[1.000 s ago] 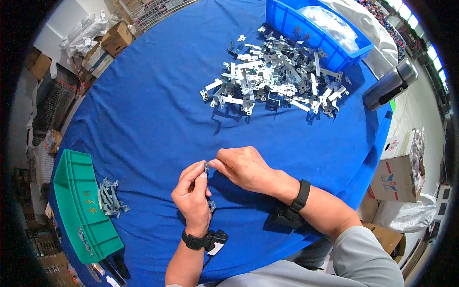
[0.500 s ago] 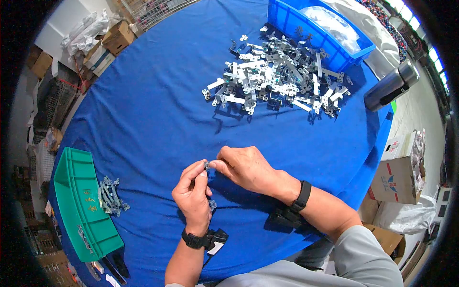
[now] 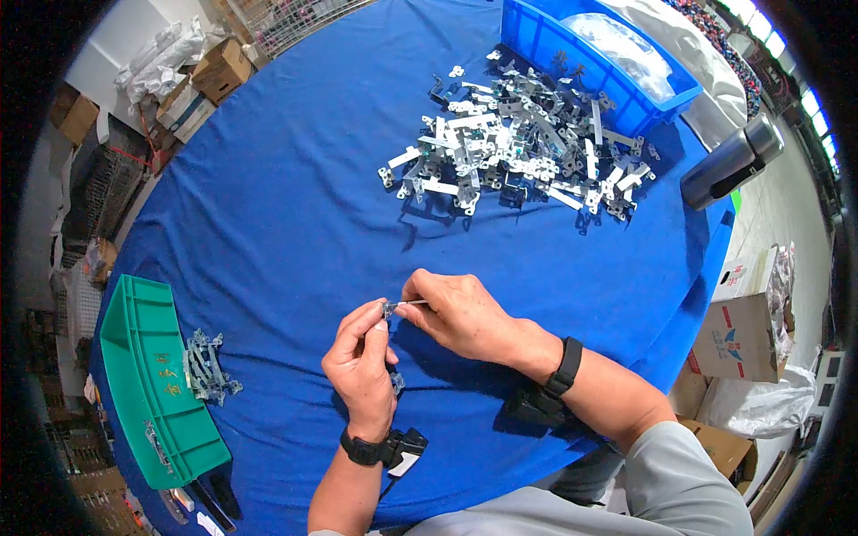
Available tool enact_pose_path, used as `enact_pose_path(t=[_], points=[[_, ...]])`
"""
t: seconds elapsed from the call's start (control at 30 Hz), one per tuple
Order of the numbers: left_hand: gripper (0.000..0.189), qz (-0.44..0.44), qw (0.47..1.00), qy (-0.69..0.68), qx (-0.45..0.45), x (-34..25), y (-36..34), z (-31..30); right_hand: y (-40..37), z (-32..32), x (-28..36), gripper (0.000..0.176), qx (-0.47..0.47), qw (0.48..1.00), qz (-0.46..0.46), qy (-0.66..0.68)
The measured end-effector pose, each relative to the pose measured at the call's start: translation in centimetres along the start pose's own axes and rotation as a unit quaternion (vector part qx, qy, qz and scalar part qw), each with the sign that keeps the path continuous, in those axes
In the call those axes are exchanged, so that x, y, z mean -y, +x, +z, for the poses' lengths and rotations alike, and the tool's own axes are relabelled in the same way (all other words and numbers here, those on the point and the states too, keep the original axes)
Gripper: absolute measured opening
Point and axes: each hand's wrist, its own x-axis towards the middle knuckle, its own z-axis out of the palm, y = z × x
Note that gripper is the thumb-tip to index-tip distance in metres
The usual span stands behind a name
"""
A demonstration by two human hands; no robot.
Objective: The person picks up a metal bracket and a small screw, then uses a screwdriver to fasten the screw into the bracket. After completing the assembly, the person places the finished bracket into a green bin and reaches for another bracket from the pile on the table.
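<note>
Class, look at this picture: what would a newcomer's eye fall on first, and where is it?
Probably the sprawling heap of metal brackets on the far part of the blue cloth, beside the blue crate. Next, the two bare hands, left and right, meeting over a small metal piece near the middle.

A thin rod (image 3: 413,302) now shows at the right hand (image 3: 466,314).

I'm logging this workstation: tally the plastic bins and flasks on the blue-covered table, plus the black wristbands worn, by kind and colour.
Blue plastic bin: 1
Green plastic bin: 1
Silver metal flask: 1
Black wristbands: 2
Total: 5
</note>
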Motion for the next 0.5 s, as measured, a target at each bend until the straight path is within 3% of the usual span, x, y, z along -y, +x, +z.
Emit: enact_pose_path(t=[0.1, 0.17, 0.27, 0.3, 0.37, 0.5], points=[[0.019, -0.02, 1.0, -0.02, -0.005, -0.3, 0.0, 0.0, 0.0, -0.3, 0.6, 0.026, -0.021, 0.999, 0.017, 0.024], [0.019, -0.013, 1.0, -0.023, -0.012, -0.2, -0.1, 0.0, -0.1, -0.9, 0.7, 0.026, 0.036, 0.998, 0.047, -0.028], [0.019, -0.017, 1.0, -0.022, -0.011, -0.3, -0.2, 0.0, 0.0, -0.9, 1.3, 0.026, 0.039, 0.995, 0.09, -0.011], [0.019, -0.017, 1.0, -0.022, -0.011, -0.3, -0.1, 0.0, 0.0, -0.7, 1.4, 0.026, 0.039, 0.995, 0.09, -0.011], [0.018, -0.026, 0.999, -0.031, -0.003, -0.2, -0.1, -0.1, -0.1, -0.3, 1.6, 0.03, -0.046, 0.997, 0.048, 0.046], [0.018, -0.015, 0.999, -0.031, -0.001, -0.1, -0.2, -0.1, -0.5, -0.7, 1.3, 0.027, -0.005, 0.997, 0.066, 0.043]])
